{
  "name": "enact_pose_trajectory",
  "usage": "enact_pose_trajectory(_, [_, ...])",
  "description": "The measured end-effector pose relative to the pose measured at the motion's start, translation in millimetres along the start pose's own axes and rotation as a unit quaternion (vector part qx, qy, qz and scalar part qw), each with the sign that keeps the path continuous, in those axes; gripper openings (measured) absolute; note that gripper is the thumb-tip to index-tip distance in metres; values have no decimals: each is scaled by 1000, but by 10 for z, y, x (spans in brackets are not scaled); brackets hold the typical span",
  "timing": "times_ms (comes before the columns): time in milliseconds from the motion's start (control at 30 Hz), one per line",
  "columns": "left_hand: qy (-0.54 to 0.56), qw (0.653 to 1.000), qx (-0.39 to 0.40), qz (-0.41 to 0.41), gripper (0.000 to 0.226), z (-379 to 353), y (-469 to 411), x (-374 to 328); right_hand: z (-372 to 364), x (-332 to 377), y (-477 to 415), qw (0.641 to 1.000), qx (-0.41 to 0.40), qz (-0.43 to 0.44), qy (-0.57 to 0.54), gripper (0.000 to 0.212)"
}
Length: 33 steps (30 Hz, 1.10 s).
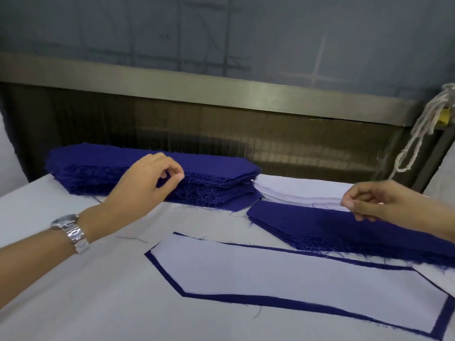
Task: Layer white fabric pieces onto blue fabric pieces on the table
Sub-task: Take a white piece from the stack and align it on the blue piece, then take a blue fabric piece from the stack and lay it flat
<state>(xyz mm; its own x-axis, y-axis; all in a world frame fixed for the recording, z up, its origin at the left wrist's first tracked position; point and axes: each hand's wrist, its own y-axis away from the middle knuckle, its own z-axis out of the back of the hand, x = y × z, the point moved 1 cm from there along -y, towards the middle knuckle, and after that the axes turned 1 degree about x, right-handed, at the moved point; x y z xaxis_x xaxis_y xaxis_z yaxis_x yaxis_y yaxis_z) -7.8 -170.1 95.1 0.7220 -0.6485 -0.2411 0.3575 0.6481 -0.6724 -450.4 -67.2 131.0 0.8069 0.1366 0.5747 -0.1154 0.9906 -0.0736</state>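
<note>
- left hand (147, 178) is pinching the edge of the blue stack (98, 163), upper left: tangled threads risk dragging extra pieces.
- right hand (369, 200) is pinching the edge of the white stack (295, 190), right: thin plies risk doubling.

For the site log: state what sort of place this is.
Probably a garment cutting or sewing workshop: a stack of frayed dark blue cut fabric pieces, a stack of matching white fabric pieces, and one white piece layered on a blue one.
</note>
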Motion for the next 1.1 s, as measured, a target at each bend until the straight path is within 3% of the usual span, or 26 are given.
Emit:
enact_pose_trajectory(100, [-54,998,-10,-10,17,-89,-236,26,-112,363,-297,998,-42,43,4,23])
enact_pose_trajectory(200, [-95,995,22,13,23,-182,-476,76,-286,630,-572,996,-52,70,-13,11])
enact_pose_trajectory(300, [-89,993,39,65,24,-224,-626,186,-487,781,-831,995,-65,75,-32,8])
enact_pose_trajectory(467, [-82,984,94,127,26,-181,-699,425,-775,880,-1281,992,-112,58,-30,20])
enact_pose_trajectory(700, [-206,964,129,107,28,16,-679,600,-961,928,-1684,993,-96,68,16,31])
enact_pose_trajectory(800, [-204,961,146,112,29,36,-675,612,-1015,948,-1783,991,-109,67,44,34])
enact_pose_trajectory(1100, [-242,950,172,97,31,91,-703,558,-1005,1040,-1943,986,-157,55,-12,33])
